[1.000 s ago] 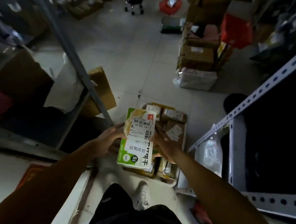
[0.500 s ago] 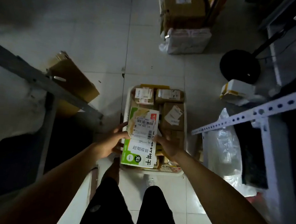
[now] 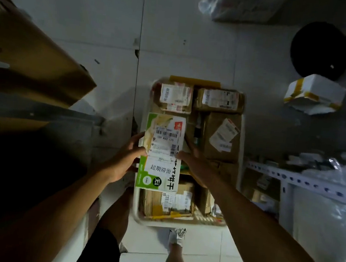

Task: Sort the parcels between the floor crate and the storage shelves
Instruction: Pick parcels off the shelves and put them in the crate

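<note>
— Biggest risk? 
— Could have slipped — green-and-white parcel (image 3: 161, 151) pinched only at its long edges, left hand (image 3: 126, 160) and right hand (image 3: 194, 164) curled on opposite sides, nothing under it. 
— Where, exactly? 
— Held between both hands, label up, above the left side of the floor crate (image 3: 136, 212) — over other boxed parcels (image 3: 219, 100). 
— Shelf close? 
— Storage shelf rail (image 3: 310, 183) to the right, apart.

"159 K02 170" on green-white box's label (image 3: 165, 139)
</note>
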{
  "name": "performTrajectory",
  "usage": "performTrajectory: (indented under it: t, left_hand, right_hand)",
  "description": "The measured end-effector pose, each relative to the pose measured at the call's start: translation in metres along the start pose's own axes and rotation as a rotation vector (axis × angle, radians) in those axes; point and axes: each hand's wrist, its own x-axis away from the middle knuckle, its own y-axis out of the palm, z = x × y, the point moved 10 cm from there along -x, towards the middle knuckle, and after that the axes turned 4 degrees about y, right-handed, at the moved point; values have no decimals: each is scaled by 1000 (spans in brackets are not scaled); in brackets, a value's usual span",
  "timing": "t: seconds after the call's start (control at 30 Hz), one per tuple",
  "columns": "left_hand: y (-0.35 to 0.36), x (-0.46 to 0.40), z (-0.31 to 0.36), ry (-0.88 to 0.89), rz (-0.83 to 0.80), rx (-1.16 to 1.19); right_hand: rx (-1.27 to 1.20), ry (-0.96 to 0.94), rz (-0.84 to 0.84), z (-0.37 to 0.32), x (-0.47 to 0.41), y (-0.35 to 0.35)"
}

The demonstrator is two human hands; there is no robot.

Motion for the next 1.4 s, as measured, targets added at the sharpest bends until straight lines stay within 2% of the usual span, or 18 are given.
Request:
performTrajectory:
  t: [0.3, 0.47, 0.6, 0.87, 0.97, 1.07, 1.17, 1.27, 1.4]
  left_hand:
    - [-38, -72, -14, 51, 25, -91]
    - [-43, -86, -7, 98, -6, -130]
    - [-51, -94, -4, 126, 69, -146]
    - [-47, -97, -11, 86, 95, -179]
    - [-44, -92, -12, 79, 75, -196]
    - [-40, -81, -8, 98, 82, -230]
    - [-36, -57, 0, 126, 112, -262]
    - [-41, -18, 23, 220, 230, -487]
    - [-35, 53, 58, 323, 296, -986]
  right_hand:
    - [-17, 18, 32, 0, -88, 10]
    - [-45, 34, 99, 9, -110, 3]
    - [-54, 40, 108, 14, -126, 1]
    - [32, 61, 153, 19, -133, -3]
    - [106, 35, 253, 11, -128, -7]
    - [294, 11, 401, -3, -117, -13]
    - [400, 22, 399, -16, -99, 1]
    - [482, 10, 343, -28, -66, 19]
    - [803, -48, 320, -54, 5, 50]
